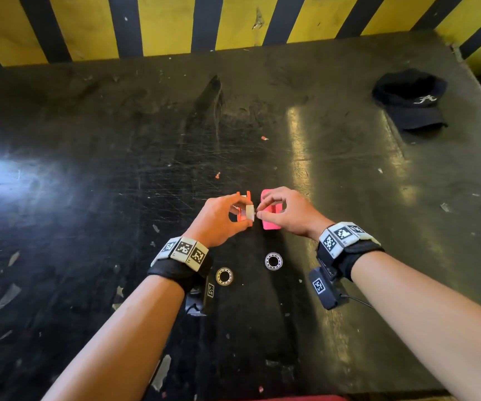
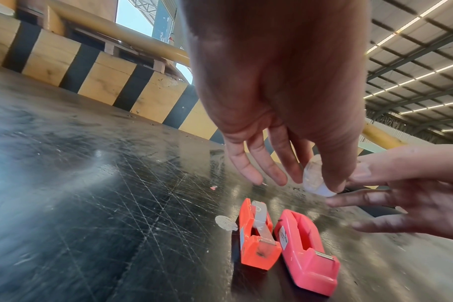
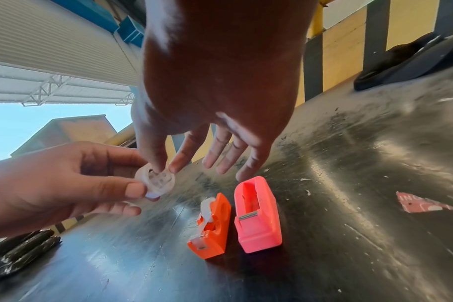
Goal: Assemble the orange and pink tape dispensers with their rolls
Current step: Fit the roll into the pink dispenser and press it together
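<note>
My left hand (image 1: 240, 212) holds a small clear tape roll (image 1: 250, 212) above the table, thumb below and fingers on top. The thumb and forefinger of my right hand (image 1: 260, 212) pinch the same roll (image 3: 155, 181) at its rim, and its other fingers are spread straight. Under the hands stand the two dispensers side by side. A strip of tape runs to the cutter of the orange dispenser (image 3: 212, 230). The well of the pink dispenser (image 3: 256, 216) holds nothing. Two ring-shaped cores (image 1: 224, 276) (image 1: 274, 261) lie on the table near my wrists.
The work surface is a scratched black table (image 1: 117, 183). A dark cap (image 1: 411, 99) lies at its far right corner. A yellow-and-black striped barrier (image 1: 233, 21) runs along the back edge. Small red scraps (image 1: 217, 175) and paper bits dot the surface.
</note>
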Motion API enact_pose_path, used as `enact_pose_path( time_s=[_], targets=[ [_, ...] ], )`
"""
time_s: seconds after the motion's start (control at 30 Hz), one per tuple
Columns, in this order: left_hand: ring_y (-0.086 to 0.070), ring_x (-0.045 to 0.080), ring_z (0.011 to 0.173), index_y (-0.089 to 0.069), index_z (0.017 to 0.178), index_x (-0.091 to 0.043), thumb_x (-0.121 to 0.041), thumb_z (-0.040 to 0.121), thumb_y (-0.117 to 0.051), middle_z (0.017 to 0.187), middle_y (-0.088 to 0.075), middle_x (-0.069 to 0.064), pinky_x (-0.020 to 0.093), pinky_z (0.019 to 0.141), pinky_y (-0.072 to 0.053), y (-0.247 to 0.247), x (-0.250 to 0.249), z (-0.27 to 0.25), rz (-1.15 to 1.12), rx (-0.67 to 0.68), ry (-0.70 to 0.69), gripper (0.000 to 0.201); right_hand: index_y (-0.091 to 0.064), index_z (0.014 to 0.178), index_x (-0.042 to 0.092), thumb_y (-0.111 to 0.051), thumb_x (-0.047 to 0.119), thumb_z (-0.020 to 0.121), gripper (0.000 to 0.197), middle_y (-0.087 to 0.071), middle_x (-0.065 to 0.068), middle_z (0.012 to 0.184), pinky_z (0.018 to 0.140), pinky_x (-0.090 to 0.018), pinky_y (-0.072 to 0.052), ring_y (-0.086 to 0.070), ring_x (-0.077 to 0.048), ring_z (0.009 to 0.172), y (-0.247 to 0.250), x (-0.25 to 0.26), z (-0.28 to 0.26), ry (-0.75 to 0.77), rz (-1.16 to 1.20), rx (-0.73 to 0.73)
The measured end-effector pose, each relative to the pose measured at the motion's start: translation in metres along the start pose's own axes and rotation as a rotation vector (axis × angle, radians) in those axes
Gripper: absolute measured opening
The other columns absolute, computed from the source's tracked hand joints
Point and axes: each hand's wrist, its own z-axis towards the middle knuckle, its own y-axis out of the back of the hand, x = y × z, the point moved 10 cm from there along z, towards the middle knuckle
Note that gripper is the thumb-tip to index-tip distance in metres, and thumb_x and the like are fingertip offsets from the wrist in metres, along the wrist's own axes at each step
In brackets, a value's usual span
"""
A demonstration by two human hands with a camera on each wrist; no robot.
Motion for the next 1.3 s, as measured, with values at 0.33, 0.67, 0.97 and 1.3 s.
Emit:
enact_pose_path(
  time_s=[0.33,0.67,0.97,1.3],
  targets=[
    [-0.07,0.004,0.102,-0.069,0.123,-0.024,-0.026,0.084,-0.083,0.116,-0.073,-0.008,0.004,0.078,-0.044,-0.001,-0.011,-0.01,-0.01,0.025,-0.021,0.042,-0.078,0.084,0.032,-0.085,0.028,0.082,0.008,-0.068,0.002,0.123,0.097,-0.029,-0.043,-0.061,-0.013,0.117,-0.001,0.008,-0.014,0.014,0.014,-0.003],
    [-0.068,0.019,0.096,-0.073,0.107,-0.024,-0.032,0.079,-0.079,0.103,-0.068,-0.001,0.034,0.086,-0.056,-0.045,0.015,-0.031,0.23,0.127,0.155,0.029,-0.075,0.079,0.025,-0.082,0.035,0.085,0.013,-0.072,-0.003,0.111,0.081,-0.025,-0.049,-0.067,-0.019,0.103,0.002,-0.021,-0.029,-0.107,-0.093,0.038],
    [-0.059,0.027,0.122,-0.059,0.129,-0.027,-0.05,0.084,-0.073,0.129,-0.063,0.004,0.048,0.1,-0.048,-0.108,0.042,-0.046,0.56,0.284,0.243,0.052,-0.08,0.093,0.014,-0.078,0.031,0.09,0.017,-0.077,0.0,0.103,0.061,0.003,-0.036,-0.063,-0.007,0.084,0.006,-0.047,-0.046,-0.162,-0.127,0.051],
    [-0.055,0.028,0.125,-0.053,0.137,-0.026,-0.052,0.084,-0.073,0.132,-0.061,0.003,0.05,0.105,-0.045,-0.138,-0.008,-0.022,0.56,0.282,0.104,0.063,-0.079,0.09,0.021,-0.079,0.042,0.084,0.023,-0.077,0.004,0.094,0.085,-0.033,-0.05,-0.069,-0.012,0.088,0.011,-0.057,-0.052,-0.207,-0.087,0.084]
  ],
)
